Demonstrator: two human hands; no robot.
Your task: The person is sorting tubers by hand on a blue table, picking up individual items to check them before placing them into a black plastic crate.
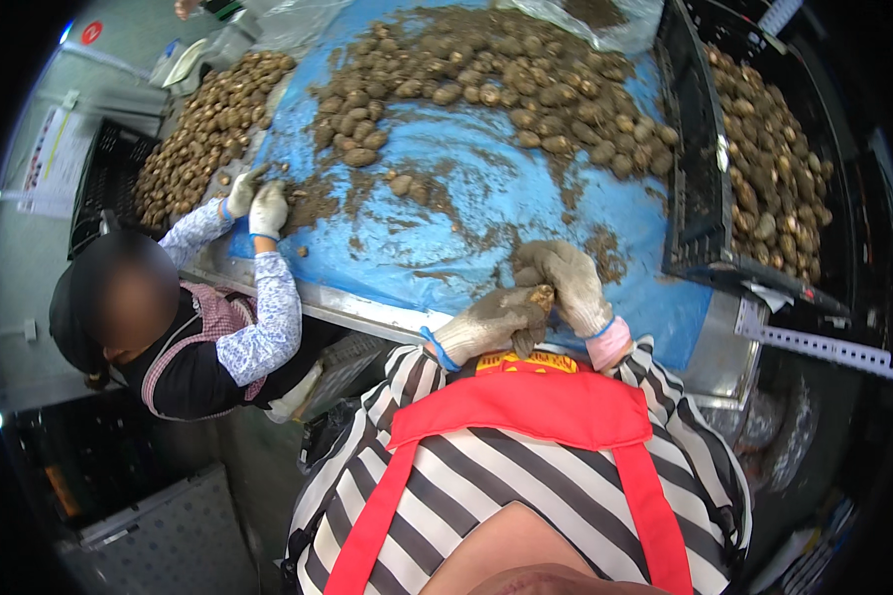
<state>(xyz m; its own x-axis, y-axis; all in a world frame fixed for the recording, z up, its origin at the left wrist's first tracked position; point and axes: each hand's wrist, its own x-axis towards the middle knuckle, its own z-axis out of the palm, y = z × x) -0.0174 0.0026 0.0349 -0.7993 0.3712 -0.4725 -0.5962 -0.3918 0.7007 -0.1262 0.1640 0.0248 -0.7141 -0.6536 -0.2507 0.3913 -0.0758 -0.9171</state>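
My left hand (502, 316), in a soiled knit glove with a blue band at the wrist, grips a small taro corm (542, 295) just in front of my apron. Its pale end points up between the gloved fingers. Close beside it, my right hand (565, 279) is bent at the wrist with its fingers curled; its palm is hidden, so I cannot tell if anything is in it. Below both hands lies blue plastic sheeting (431, 253) smeared with soil. Farther off, a wide heap of soil-covered taro corms (491, 82) spreads across the sheeting.
At right stands a black plastic crate (696, 149) beside more taro corms (770, 163). A co-worker's gloved hands (268, 208) are over the table's left side, near a pile of cleaner corms (208, 126). The metal table edge (357, 316) runs in front of us.
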